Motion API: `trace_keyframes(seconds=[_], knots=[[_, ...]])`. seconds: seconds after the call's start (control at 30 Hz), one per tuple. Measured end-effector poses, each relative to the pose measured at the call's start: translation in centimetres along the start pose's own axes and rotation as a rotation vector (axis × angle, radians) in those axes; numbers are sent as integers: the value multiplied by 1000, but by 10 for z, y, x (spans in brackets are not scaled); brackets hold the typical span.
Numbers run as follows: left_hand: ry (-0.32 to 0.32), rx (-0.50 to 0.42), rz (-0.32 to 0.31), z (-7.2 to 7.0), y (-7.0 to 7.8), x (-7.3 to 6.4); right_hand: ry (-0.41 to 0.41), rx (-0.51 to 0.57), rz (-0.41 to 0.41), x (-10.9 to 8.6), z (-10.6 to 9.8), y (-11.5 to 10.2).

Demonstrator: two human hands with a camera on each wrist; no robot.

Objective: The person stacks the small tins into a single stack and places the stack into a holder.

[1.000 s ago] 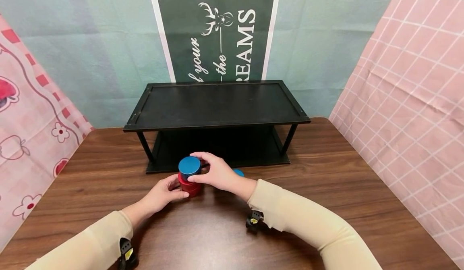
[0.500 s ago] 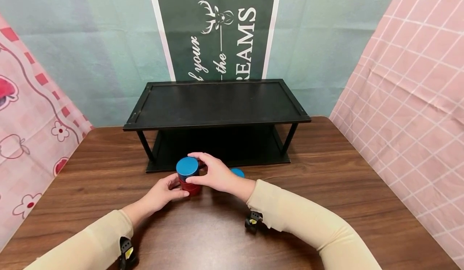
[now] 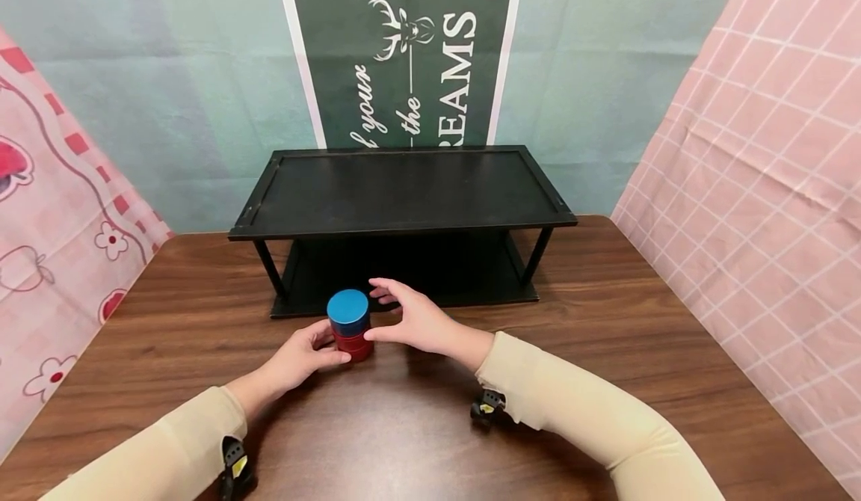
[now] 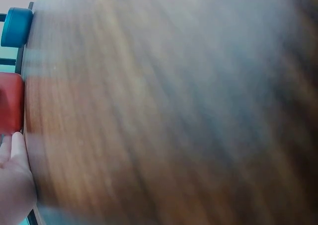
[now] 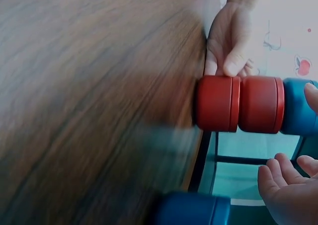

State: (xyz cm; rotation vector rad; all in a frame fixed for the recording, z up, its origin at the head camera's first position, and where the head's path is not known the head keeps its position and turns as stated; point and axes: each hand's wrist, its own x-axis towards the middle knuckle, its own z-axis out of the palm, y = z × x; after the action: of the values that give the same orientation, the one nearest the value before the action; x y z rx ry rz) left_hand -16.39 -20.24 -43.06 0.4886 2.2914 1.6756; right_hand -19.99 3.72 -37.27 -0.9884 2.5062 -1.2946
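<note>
Three round lidded tins stand stacked on the table: a lower red tin (image 5: 213, 103), a second red tin (image 5: 258, 104) on it, and a blue tin (image 3: 348, 308) on top. At the base of the stack, the left hand (image 3: 300, 355) holds the lower red tin from the left, thumb in front. The right hand (image 3: 420, 320) is to the right of the stack with its fingers spread; its thumb is close to the blue tin, and I cannot tell whether it touches. Another blue tin (image 5: 191, 208) stands apart; the right hand hides it in the head view.
Behind the stack stands a black two-level shelf (image 3: 403, 194) on the wooden table (image 3: 605, 351). A printed cloth hangs at the back, with pink cloths (image 3: 760, 134) on both sides. Each wrist wears a small black camera (image 3: 487, 406).
The right hand has set the blue tin squarely on the red tins, let it go and drawn back to the right. The left hand has stayed at the stack's base.
</note>
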Motion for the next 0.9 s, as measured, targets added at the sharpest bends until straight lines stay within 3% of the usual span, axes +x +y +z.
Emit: trace_keyframes(seconds=[0.23,0.47,0.9], knots=[[4,14,-16,1,1,1,25,-23,-1,-12,-19,7],[-2,2,6,1,1,1,49,-19,39,-28,-36,18],[-4,-15,4,1,1,0,41,-46,85,-52,-50,36]])
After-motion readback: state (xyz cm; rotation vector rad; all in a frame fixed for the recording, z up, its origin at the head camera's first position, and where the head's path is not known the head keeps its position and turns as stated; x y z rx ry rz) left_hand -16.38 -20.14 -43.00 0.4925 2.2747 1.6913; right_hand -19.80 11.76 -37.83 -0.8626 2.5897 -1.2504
